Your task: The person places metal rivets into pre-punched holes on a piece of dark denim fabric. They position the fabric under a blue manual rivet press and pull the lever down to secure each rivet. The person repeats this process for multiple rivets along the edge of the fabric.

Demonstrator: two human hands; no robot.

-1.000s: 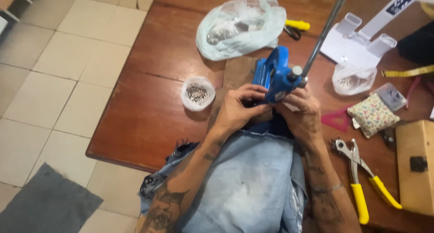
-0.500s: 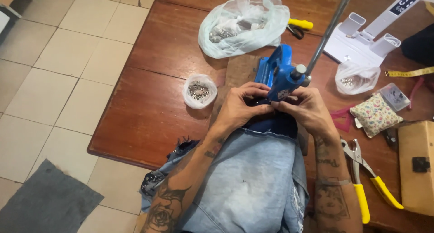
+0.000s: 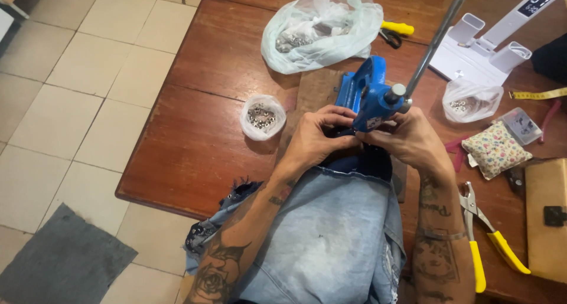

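At centre frame, both our hands, left hand and right hand, pinch the denim garment under the blue press; next, we judge, the lever needs pulling.

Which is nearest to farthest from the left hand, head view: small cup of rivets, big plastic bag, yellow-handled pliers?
1. Small cup of rivets, just left of the left hand.
2. Big plastic bag, farther up the table.
3. Yellow-handled pliers, far right, beyond the right forearm.
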